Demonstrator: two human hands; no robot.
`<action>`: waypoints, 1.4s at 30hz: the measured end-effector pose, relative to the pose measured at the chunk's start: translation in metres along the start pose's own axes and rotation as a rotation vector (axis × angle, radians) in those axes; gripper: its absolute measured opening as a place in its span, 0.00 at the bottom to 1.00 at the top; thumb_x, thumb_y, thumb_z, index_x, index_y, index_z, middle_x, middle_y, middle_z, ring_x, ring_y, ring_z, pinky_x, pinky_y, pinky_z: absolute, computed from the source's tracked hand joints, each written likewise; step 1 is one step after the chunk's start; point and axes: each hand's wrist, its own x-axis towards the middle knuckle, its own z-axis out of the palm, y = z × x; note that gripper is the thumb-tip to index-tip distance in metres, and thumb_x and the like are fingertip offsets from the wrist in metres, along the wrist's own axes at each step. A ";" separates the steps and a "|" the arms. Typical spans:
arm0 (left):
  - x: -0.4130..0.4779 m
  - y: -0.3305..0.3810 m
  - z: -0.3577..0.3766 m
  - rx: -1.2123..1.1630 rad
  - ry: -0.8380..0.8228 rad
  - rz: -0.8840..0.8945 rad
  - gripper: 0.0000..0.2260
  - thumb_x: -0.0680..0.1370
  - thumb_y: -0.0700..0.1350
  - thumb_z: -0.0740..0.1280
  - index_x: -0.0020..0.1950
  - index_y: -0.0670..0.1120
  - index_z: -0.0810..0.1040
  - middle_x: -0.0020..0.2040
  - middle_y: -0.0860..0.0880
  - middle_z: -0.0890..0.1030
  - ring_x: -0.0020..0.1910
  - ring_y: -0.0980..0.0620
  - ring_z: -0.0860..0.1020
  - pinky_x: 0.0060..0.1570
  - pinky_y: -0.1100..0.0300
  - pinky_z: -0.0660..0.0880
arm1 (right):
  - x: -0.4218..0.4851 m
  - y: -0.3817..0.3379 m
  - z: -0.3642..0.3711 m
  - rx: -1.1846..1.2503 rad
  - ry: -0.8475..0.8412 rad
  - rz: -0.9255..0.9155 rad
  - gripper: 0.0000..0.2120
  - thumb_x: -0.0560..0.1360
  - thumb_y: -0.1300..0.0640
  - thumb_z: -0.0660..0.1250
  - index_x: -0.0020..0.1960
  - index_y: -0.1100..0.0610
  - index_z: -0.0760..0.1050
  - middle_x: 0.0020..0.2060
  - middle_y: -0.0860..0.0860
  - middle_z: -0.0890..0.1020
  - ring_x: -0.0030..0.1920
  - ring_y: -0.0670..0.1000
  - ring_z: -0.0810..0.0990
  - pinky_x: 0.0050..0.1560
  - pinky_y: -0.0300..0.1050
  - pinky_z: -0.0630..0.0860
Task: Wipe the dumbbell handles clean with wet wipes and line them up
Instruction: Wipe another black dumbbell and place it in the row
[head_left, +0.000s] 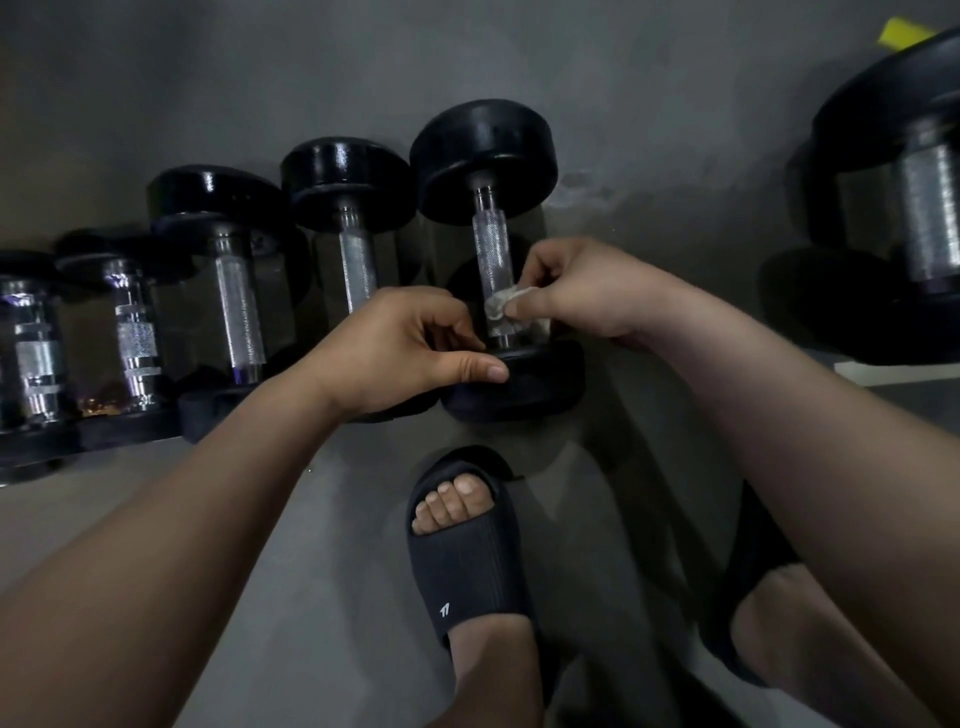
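Left hand (410, 353) grips the near head of the dumbbell (483, 156), fingers curled over the rim, thumb along the edge. Right hand (571, 291) pinches the wet wipe (511, 306) against the near end of the handle (492, 249), just past my left fingertips. Both hands are busy.

Risks:
- The heads are round, so the dumbbell could roll on the floor (649, 130) if my left hand slackens while I rub. It would knock the next dumbbell (358, 260), just beyond my left hand, or come toward my slipper (467, 545), on my side of the hands.
- The wipe is bunched small and held by fingertips only. It may slip off, or snag and shred on the knurling.
- Only the near end of the handle is under the wipe. I judge the far stretch could get skipped unless I slide the wipe up.
- Wet metal could make the lining-up grip slippery.

Looks:
- The heads are black and glossy, and the far one shows light streaks.
- The handle is silver and knurled, with a smooth collar at the far end.
- The wipe is white and crumpled.
- The dumbbell lies on the floor between my 2 hands, at the right end of the line.
- A row of 3 more (136, 332) runs further out past my left hand, handles roughly parallel.
- 1 big dumbbell (909, 208) sits well apart, beyond my right hand.
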 end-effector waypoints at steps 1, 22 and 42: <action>0.000 0.000 0.000 -0.005 0.000 0.002 0.16 0.66 0.61 0.77 0.40 0.48 0.83 0.37 0.52 0.81 0.38 0.52 0.81 0.39 0.49 0.79 | 0.000 -0.004 -0.003 0.052 0.000 0.013 0.06 0.72 0.59 0.74 0.46 0.58 0.79 0.36 0.51 0.80 0.35 0.46 0.76 0.37 0.43 0.73; 0.000 -0.004 -0.001 0.001 -0.001 -0.008 0.17 0.67 0.63 0.77 0.41 0.50 0.84 0.39 0.52 0.81 0.39 0.50 0.81 0.40 0.46 0.79 | 0.003 -0.008 0.021 0.286 0.371 0.034 0.09 0.71 0.53 0.77 0.40 0.57 0.80 0.34 0.51 0.84 0.36 0.51 0.84 0.47 0.55 0.83; -0.001 0.000 -0.001 0.011 0.018 -0.014 0.16 0.66 0.60 0.77 0.40 0.49 0.85 0.39 0.51 0.82 0.40 0.52 0.82 0.40 0.48 0.79 | 0.006 -0.011 0.014 0.031 0.202 -0.175 0.08 0.69 0.61 0.78 0.39 0.54 0.80 0.31 0.44 0.81 0.29 0.37 0.76 0.34 0.32 0.71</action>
